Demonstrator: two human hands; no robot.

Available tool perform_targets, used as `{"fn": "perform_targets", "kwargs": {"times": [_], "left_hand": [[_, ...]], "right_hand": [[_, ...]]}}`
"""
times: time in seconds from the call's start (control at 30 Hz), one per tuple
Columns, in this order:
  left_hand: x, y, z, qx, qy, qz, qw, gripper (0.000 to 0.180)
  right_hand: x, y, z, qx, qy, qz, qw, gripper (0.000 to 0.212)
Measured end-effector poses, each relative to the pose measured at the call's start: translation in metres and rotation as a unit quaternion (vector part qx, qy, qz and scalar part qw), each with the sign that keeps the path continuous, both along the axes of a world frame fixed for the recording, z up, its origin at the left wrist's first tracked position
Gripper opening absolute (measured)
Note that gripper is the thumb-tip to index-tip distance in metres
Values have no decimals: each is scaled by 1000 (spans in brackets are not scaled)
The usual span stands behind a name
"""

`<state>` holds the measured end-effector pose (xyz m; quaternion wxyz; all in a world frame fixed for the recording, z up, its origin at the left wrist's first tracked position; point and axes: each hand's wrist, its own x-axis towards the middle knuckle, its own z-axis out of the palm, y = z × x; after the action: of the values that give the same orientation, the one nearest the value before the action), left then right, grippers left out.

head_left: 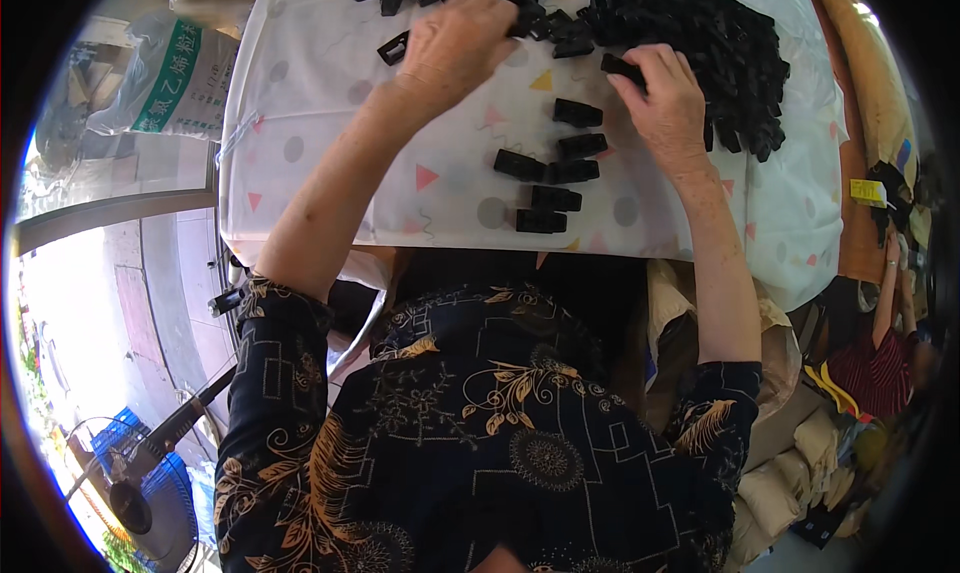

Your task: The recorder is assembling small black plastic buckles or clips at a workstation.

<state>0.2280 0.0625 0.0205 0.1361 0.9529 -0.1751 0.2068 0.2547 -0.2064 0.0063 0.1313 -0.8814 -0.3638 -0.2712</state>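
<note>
My right hand (662, 103) pinches a small black plastic piece (622, 70) between thumb and fingers, beside the left edge of a big heap of like pieces (725, 58). My left hand (462, 48) reaches to the far part of the table, its fingers curled down among loose black pieces (545, 23); what they grip is hidden. Close to that wrist lies one piece with an opening (394, 49). Between my forearms, several black pieces (578, 114) lie sideways in a rough column toward the near edge, one piece (520, 165) set off to the left.
A white cloth with coloured triangles and grey dots (340, 143) covers the table. At left stands a filled plastic sack (170, 78), with a grey fan (150, 503) lower down. Tan bags (785, 488) lie at lower right. Another person in a striped top (875, 368) is at far right.
</note>
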Motion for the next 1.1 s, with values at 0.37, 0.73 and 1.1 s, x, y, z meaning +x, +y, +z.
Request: {"fn": "perform_targets", "kwargs": {"times": [0.37,0.73,1.1], "left_hand": [[-18,-51,5,-31,255,35,966,30],[-8,-41,-19,-18,141,-123,982,30],[-10,-48,-29,-141,165,-92,972,31]], "right_hand": [[-45,3,-5,110,291,93,946,25],[-45,-10,-3,315,449,-34,835,26],[-35,15,-3,139,169,79,973,24]]}}
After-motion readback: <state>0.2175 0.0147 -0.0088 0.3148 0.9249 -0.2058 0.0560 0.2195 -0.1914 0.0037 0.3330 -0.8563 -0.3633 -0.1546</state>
